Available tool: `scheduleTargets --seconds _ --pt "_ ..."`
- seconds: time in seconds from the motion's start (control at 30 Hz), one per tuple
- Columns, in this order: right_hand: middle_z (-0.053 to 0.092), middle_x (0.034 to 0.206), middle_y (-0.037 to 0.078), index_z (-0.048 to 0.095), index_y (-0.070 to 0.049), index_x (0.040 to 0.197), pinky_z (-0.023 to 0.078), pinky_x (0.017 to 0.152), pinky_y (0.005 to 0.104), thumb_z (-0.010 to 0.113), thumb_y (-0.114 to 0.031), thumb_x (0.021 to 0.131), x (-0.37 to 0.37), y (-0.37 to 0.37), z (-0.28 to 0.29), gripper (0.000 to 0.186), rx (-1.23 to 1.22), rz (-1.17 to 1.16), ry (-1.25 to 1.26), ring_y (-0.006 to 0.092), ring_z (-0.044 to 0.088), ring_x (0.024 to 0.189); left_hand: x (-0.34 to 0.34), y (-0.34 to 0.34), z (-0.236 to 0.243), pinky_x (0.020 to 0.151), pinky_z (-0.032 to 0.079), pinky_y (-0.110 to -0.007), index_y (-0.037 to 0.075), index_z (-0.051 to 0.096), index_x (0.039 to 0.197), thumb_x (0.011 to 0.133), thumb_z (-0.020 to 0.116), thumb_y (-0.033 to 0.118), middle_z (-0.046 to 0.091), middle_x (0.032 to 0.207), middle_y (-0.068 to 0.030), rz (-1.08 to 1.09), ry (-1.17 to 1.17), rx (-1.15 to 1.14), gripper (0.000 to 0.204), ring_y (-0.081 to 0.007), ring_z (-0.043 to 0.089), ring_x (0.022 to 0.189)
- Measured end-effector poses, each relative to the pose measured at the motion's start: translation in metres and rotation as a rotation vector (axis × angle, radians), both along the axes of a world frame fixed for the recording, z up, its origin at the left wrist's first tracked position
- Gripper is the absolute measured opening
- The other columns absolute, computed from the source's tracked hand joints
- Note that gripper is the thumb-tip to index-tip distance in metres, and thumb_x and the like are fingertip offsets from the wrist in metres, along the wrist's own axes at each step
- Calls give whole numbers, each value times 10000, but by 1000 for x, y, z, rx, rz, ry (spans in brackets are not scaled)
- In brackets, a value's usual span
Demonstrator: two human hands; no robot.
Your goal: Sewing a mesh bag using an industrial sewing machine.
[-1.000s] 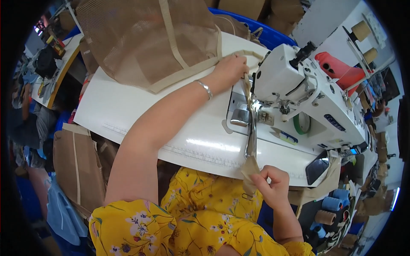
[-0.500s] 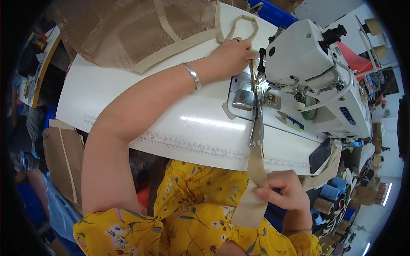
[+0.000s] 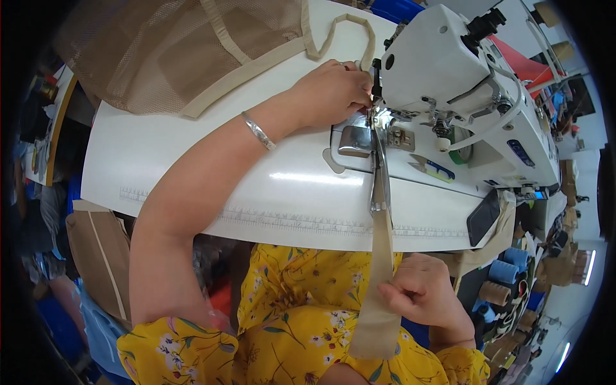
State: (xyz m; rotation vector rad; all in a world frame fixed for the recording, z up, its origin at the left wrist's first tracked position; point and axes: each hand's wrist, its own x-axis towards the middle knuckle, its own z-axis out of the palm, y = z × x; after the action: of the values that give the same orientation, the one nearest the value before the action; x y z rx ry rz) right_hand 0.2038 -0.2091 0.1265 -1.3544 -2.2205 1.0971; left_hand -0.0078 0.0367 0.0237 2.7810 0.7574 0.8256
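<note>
A long beige fabric strip [image 3: 373, 308] hangs over the table's front edge. It runs up through a narrow metal binding folder [image 3: 380, 183] toward the needle area of a white sewing machine [image 3: 443, 70]. My right hand [image 3: 420, 292] is closed, thumb and fingers pinching the strip below the table edge. My left hand [image 3: 337, 93] reaches across the table, fingers curled beside the presser foot, on the narrow beige strap [image 3: 353, 19] that loops out behind. Its fingertips are partly hidden. The strap joins a brown mesh piece with beige trim [image 3: 173, 51], spread at the far left.
Right of the folder lie small thread snips [image 3: 436, 168] and a green tape roll [image 3: 463, 151]. A dark phone [image 3: 483, 218] rests at the table's right corner, near several thread spools [image 3: 504, 273]. A printed ruler scale [image 3: 301, 224] follows the front edge. Brown fabric [image 3: 96, 253] hangs lower left.
My left hand has come slightly nearer the presser foot. The strip below the folder now hangs straighter, with my right hand still on it. The whole view has shifted a little.
</note>
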Motion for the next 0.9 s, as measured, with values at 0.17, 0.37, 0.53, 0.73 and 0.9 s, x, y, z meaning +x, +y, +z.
scheduleTargets --seconds 0.17,0.37,0.53,0.73,0.9 --pt "483 533 64 504 -86 588 403 509 365 732 -91 765 -4 3 2 289 58 -73 -161 272 512 521 -6 0 0 886 479 -380 109 768 954 840 644 118 647 1016 -49 47 -66 -62 169 -258 595 988" --pt "507 564 49 524 -90 605 407 513 356 746 -109 749 6 2 -4 265 144 86 -53 253 526 526 -8 -15 28 938 484 -367 150 762 979 840 625 133 680 1052 -45 -101 145 -188 196 -243 621 1020" --pt "508 569 39 528 -94 631 414 530 356 739 -121 760 -4 10 4 248 276 34 -225 250 534 534 -8 -18 33 930 483 -385 119 750 1001 852 600 107 673 1061 -57 -18 170 -280 212 -252 621 1021" --pt "527 597 31 533 -101 652 427 579 351 719 -126 768 -10 13 -11 221 239 -175 -230 238 542 565 -6 -23 12 951 458 -400 82 711 1057 900 569 121 631 1210 -46 76 23 -243 216 -251 584 1094" --pt "553 629 31 552 -98 672 449 597 307 694 -77 697 -4 10 -4 145 184 215 -11 222 579 605 -9 -18 -2 995 412 -380 111 671 1146 948 533 159 577 1336 -25 31 142 -125 246 -228 512 1230"
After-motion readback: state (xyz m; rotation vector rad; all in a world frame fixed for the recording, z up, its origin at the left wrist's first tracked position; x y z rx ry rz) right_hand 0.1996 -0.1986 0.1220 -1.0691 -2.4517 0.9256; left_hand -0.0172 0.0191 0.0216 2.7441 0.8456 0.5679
